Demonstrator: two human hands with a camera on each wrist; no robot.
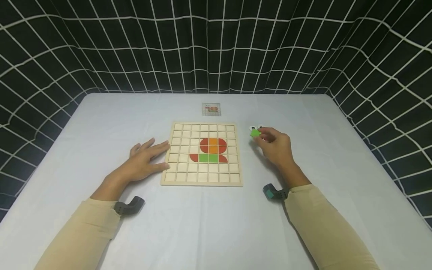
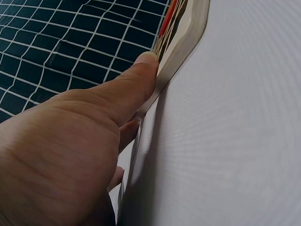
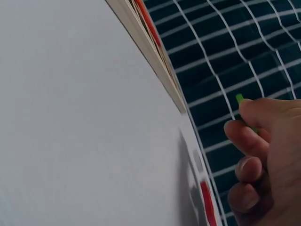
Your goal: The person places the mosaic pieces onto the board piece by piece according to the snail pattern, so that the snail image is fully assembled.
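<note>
A square wooden grid board [image 1: 201,179] lies flat on the table with red, orange and green tiles in some of its cells. Along its left edge, my left hand [image 1: 147,161] rests with spread, fairly straight fingers; the thumb [image 2: 136,82] touches the rim in the left wrist view. To the right of the board, my right hand [image 1: 277,147] pinches a small green tile [image 1: 255,133] between thumb and index finger, held above the table. Just behind that tile are two round eye pieces [image 1: 252,128], partly covered. A red piece [image 3: 208,202] lies below the hand in the right wrist view.
A small picture card [image 1: 211,109] in a clear cover lies behind the board. White cloth covers the table [image 1: 202,225]. Dark curtains with a white grid [image 1: 209,48] enclose the back and sides. Each wrist wears a dark camera mount [image 1: 129,206].
</note>
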